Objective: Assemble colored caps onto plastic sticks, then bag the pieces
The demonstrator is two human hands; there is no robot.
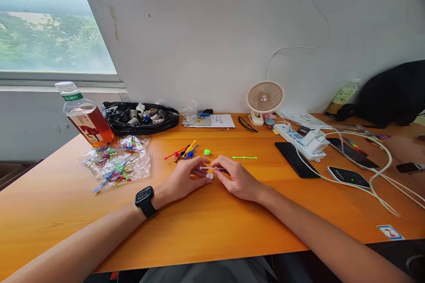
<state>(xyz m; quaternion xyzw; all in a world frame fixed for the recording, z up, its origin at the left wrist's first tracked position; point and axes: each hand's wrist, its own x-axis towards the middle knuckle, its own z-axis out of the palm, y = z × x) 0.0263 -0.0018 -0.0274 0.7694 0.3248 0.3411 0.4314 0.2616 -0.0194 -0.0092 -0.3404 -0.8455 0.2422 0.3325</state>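
Over the front middle of the table, my left hand point(186, 172) is closed, its thumb against a small white round base point(209, 176). Just above that base, a thin white arrow pointer point(206, 168) lies level between both hands. The fingers of my right hand point(237, 177) pinch the pointer near its right end. Beyond my hands is a green round base point(207, 152). A loose green arrow pointer point(245, 157) lies to the right. Several assembled spinners point(186, 152) in red, yellow, black and blue sit in a cluster at the left.
Clear plastic bags point(121, 163) of colourful parts lie left, near a tea bottle point(88, 119) and a black bag point(139, 119) of grey pieces. A small fan point(265, 97) stands at the back. Rightward are a power strip point(299, 141), cables, phones and a person's hand.
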